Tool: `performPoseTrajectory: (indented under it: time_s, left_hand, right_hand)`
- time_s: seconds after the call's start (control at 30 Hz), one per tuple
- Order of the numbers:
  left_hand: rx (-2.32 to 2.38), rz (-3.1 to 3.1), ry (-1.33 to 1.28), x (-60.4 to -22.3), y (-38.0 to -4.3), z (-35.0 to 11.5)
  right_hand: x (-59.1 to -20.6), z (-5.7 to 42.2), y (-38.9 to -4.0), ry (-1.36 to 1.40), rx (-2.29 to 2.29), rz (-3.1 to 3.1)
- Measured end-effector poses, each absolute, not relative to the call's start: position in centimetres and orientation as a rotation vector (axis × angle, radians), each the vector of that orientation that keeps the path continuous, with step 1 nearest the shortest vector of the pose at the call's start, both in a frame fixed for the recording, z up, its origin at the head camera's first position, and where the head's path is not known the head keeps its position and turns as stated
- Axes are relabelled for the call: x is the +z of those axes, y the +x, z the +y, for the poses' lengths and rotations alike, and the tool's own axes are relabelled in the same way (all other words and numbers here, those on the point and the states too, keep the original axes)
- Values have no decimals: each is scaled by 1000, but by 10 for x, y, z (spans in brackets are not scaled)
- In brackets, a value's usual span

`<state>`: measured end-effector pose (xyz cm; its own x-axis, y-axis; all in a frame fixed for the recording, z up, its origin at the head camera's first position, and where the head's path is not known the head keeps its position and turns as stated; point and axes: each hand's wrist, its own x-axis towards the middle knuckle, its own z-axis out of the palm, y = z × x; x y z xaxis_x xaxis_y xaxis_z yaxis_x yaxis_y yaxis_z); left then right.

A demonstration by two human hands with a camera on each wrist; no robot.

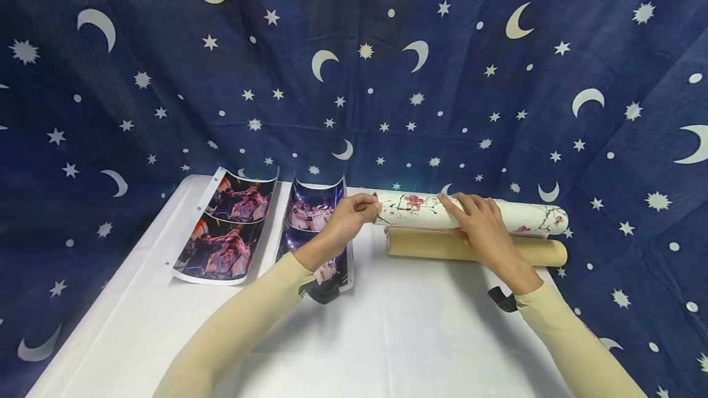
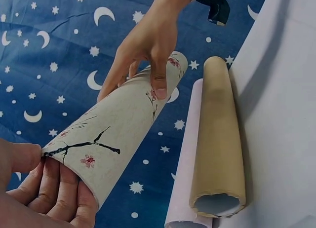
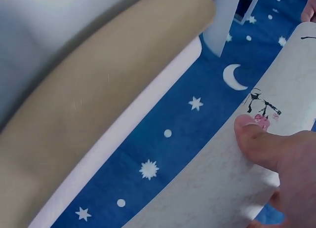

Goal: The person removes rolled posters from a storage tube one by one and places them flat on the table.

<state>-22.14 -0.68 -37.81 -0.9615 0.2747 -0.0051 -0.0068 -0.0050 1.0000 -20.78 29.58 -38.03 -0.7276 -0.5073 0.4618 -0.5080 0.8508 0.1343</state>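
Note:
A rolled sheet of off-white paper printed with red blossoms and dark branches (image 1: 412,218) is held crosswise near the back of the table. At its left end my left hand (image 1: 347,221) pinches the paper's edge, thumb outside and fingers inside the open tube, as the left wrist view shows. My right hand (image 1: 487,229) grips the roll farther along, with the thumb (image 3: 259,144) on the near side and the fingers around the far side. Just in front lies a tan paper roll (image 1: 431,244), and a pale pink roll (image 2: 185,154) sits alongside it.
Two curled photo sheets lie on the table's left side: one (image 1: 227,235) farther left, the other (image 1: 310,217) partly covered by my left arm. White cloth (image 1: 387,330) covers the table. Behind it hangs a dark blue curtain (image 1: 365,11) with moons and stars.

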Motion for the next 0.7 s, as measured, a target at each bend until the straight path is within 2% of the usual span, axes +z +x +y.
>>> performPoseTrajectory:
  time_s: [0.33, 0.7]
  left_hand:
    - [2021, 2067, 251, -390, -199, -19]
    - [1998, 2043, 214, -407, -182, -30]
  right_hand:
    - [-390, 283, -176, 743, 0, -2588]
    - [-412, 273, -158, 759, 23, -2607]
